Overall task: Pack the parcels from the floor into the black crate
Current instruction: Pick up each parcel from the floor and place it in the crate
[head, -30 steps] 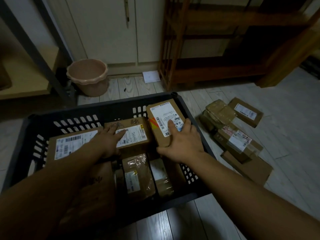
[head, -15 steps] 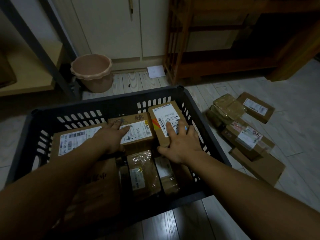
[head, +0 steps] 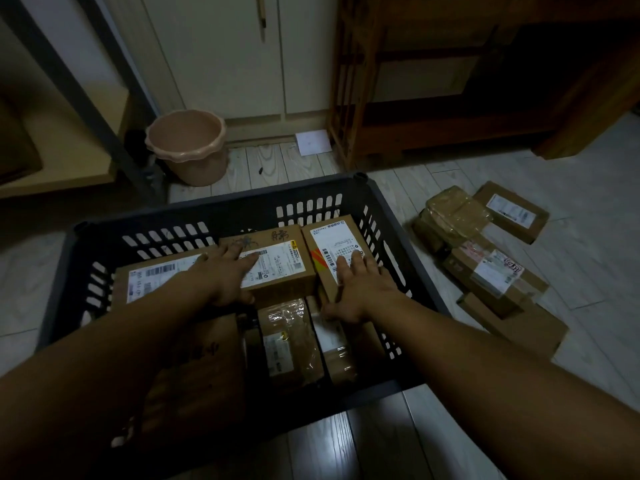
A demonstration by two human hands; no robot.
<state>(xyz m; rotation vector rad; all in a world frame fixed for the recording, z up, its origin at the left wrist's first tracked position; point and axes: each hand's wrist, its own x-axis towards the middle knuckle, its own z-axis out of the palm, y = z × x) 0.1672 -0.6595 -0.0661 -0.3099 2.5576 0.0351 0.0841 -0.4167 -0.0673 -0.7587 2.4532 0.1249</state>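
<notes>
The black crate point(head: 221, 211) sits on the floor in front of me, holding several brown cardboard parcels. My left hand point(head: 227, 275) lies flat with straight fingers on the middle labelled parcel point(head: 280, 268). My right hand point(head: 360, 289) presses with straight fingers on the parcel at the crate's right side point(head: 332, 240), its thumb spread to the left. A long labelled parcel point(head: 152, 280) lies at the left. Smaller taped parcels point(head: 287, 341) fill the near part. On the floor to the right lies a pile of several parcels point(head: 485, 258).
A pink plastic bucket point(head: 188, 147) stands behind the crate near a dark metal shelf leg point(head: 104, 98). A white paper point(head: 313, 142) lies by a wooden rack point(head: 433, 81). White cabinet doors point(head: 225, 53) are at the back.
The view has tilted down, so everything sits lower in frame. The right parcel has settled lower and flatter in the crate under my right hand. My left hand stays on the middle parcel.
</notes>
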